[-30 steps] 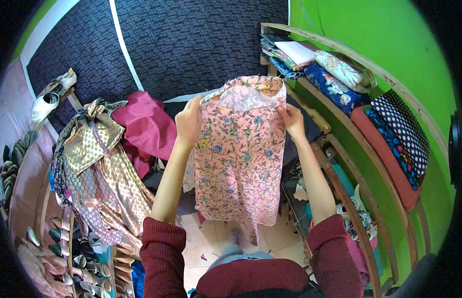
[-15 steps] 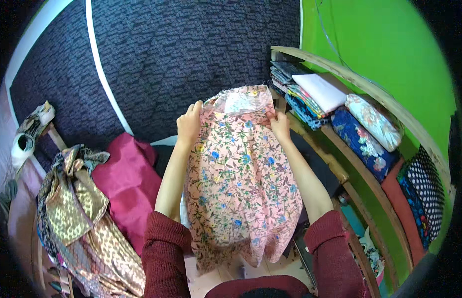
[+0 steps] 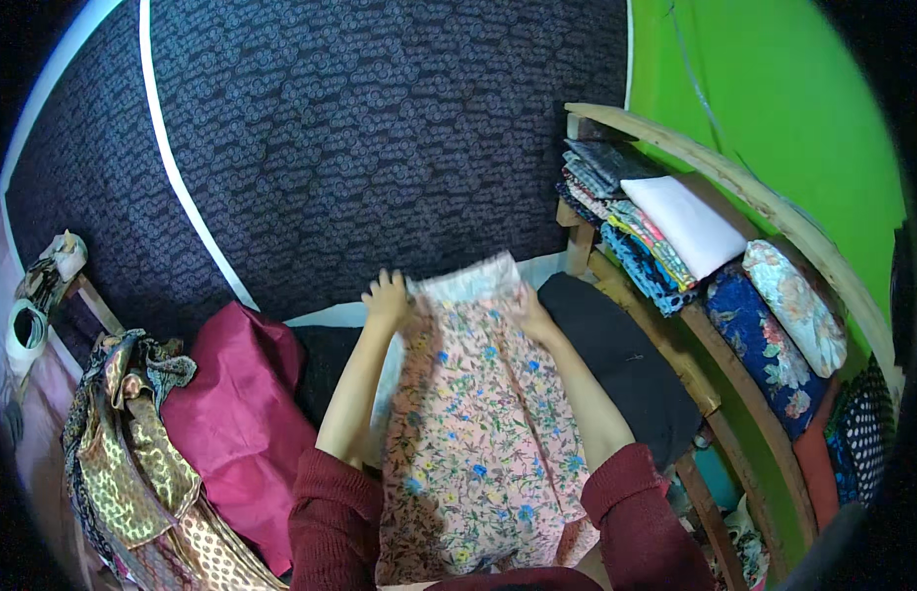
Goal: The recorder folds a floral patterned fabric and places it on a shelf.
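A pink floral cloth [image 3: 478, 424] with blue and yellow flowers spreads out in front of me, its pale underside showing along the far edge. At its far left corner my left hand [image 3: 386, 303] has its fingers apart, close against the edge. My right hand [image 3: 533, 317] is closed on the far right corner, slightly blurred, its fingertips partly hidden by the cloth. A long fold runs down the cloth's right half.
Left of the cloth lie a magenta cloth [image 3: 237, 394] and gold patterned scarves [image 3: 143, 453]. A black padded shape [image 3: 621, 360] sits right of it. A wooden shelf [image 3: 754, 197] holds folded fabrics [image 3: 690, 227] against the green wall. Dark patterned cloth [image 3: 380, 128] covers the far wall.
The cloth's far edge has come lower and nearer to me, both hands moving down with it. The left fingers have spread. More of the black padded shape shows on the right.
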Demonstrator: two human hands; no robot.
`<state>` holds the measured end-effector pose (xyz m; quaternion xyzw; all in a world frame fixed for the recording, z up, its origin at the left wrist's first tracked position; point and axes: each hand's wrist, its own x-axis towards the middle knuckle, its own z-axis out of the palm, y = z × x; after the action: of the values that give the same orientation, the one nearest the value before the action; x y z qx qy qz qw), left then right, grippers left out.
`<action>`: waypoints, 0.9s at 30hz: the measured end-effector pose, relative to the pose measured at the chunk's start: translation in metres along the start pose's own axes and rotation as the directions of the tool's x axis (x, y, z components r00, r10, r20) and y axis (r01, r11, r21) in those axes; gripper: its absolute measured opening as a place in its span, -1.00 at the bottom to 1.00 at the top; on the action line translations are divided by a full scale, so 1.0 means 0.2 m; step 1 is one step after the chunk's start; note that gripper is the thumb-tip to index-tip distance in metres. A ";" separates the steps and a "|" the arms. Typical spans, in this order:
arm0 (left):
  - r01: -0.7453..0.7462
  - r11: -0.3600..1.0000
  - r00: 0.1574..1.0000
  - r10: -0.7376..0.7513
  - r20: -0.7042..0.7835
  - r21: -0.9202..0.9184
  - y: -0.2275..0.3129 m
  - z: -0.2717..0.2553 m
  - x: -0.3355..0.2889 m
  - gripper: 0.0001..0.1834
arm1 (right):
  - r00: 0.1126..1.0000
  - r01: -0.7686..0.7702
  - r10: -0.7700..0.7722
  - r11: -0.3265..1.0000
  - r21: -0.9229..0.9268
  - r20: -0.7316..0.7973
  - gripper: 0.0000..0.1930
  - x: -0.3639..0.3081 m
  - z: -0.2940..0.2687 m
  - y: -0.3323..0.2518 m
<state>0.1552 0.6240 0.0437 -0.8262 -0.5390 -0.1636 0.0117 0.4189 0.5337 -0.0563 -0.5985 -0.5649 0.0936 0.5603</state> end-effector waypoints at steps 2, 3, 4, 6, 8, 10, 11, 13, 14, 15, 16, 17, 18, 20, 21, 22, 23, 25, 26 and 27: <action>-0.061 0.997 0.936 0.043 0.349 0.040 -0.05 0.02 -0.05 -0.43 | 0.996 0.084 -0.082 0.996 -0.024 0.043 -0.45 -0.10 0.00 0.04; -0.142 0.989 0.892 0.141 0.429 -0.031 -0.08 0.02 -0.10 -0.47 | 0.988 0.043 -0.032 0.997 -0.070 0.149 -0.44 -0.15 -0.04 0.02; -0.220 0.969 0.830 0.247 0.500 -0.113 -0.09 0.00 -0.15 -0.49 | 0.969 0.003 0.028 0.992 -0.124 0.247 -0.44 -0.19 -0.09 0.04; -0.273 0.952 0.845 0.307 0.439 -0.140 -0.06 -0.04 -0.37 -0.46 | 0.961 0.018 0.024 0.989 -0.149 0.274 -0.57 -0.32 -0.23 0.05; -0.242 0.967 0.788 0.241 0.566 -0.074 -0.04 -0.25 -0.68 -0.46 | 0.889 -0.027 0.073 0.994 -0.107 0.452 -0.61 -0.48 -0.38 -0.17; -0.138 0.990 0.782 0.106 0.614 0.005 0.01 -0.35 -0.96 -0.40 | 0.830 0.004 0.113 0.978 -0.208 0.546 -0.58 -0.65 -0.55 -0.25; -0.139 0.989 0.853 0.099 0.512 0.040 -0.02 -0.34 -1.15 -0.37 | 0.832 0.080 0.085 0.959 -0.270 0.548 -0.59 -0.76 -0.58 -0.28; 0.113 0.988 0.891 -0.148 0.430 0.106 0.09 -0.36 -1.42 -0.33 | 0.870 0.035 0.179 0.907 -0.419 0.460 -0.58 -0.96 -0.69 -0.43; 0.148 0.987 0.947 -0.160 0.277 0.067 0.08 -0.34 -1.57 -0.38 | 0.907 -0.016 0.240 0.841 -0.541 0.346 -0.58 -1.02 -0.71 -0.48; 0.177 0.984 0.974 -0.178 0.140 0.020 0.10 -0.32 -1.67 -0.45 | 0.908 -0.009 0.232 0.843 -0.538 0.348 -0.58 -1.07 -0.72 -0.50; 0.203 0.979 0.979 -0.203 0.006 -0.027 0.12 -0.30 -1.75 -0.52 | 0.925 -0.107 0.287 0.826 -0.554 0.249 -0.57 -1.12 -0.72 -0.52; 0.211 0.977 0.978 -0.211 0.004 -0.023 0.14 -0.28 -1.79 -0.52 | 0.929 -0.208 0.341 0.803 -0.559 0.145 -0.56 -1.16 -0.73 -0.52; 0.238 0.970 0.969 -0.235 -0.076 0.038 0.17 -0.24 -1.82 -0.61 | 0.928 -0.207 0.341 0.804 -0.557 0.147 -0.56 -1.20 -0.73 -0.48; 0.263 0.960 0.957 -0.247 -0.153 0.095 0.19 -0.15 -1.83 -0.70 | 0.976 -0.132 0.209 0.778 -0.615 0.055 -0.52 -1.27 -0.70 -0.35; 0.260 0.960 0.950 -0.234 -0.206 0.106 0.19 -0.11 -1.82 -0.76 | 0.988 -0.094 0.149 0.768 -0.633 0.034 -0.55 -1.28 -0.68 -0.33; 0.255 0.960 0.941 -0.218 -0.259 0.118 0.19 -0.10 -1.82 -0.82 | 0.988 -0.095 0.151 0.770 -0.631 0.036 -0.55 -1.30 -0.69 -0.32; 0.270 0.963 0.934 -0.268 -0.236 -0.023 0.18 -0.11 -1.84 -0.83 | 0.987 -0.101 0.156 0.786 -0.610 0.037 -0.56 -1.30 -0.69 -0.32; 0.390 0.886 0.880 -0.439 -0.183 -0.250 0.12 -0.14 -1.85 -0.86 | 0.988 -0.100 0.149 0.805 -0.585 0.036 -0.59 -1.29 -0.69 -0.31; 0.365 0.853 0.877 -0.450 -0.171 -0.372 0.04 -0.16 -1.85 -0.85 | 0.988 -0.104 0.151 0.806 -0.582 0.033 -0.59 -1.28 -0.70 -0.32; 0.340 0.852 0.884 -0.434 -0.173 -0.397 -0.01 -0.20 -1.85 -0.83 | 0.987 -0.105 0.157 0.808 -0.580 0.040 -0.59 -1.28 -0.70 -0.33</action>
<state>0.0080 0.2888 -0.0226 -0.6596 -0.6505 -0.3626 -0.1018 0.3973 0.2364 -0.0895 -0.7728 -0.5476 -0.0174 0.3204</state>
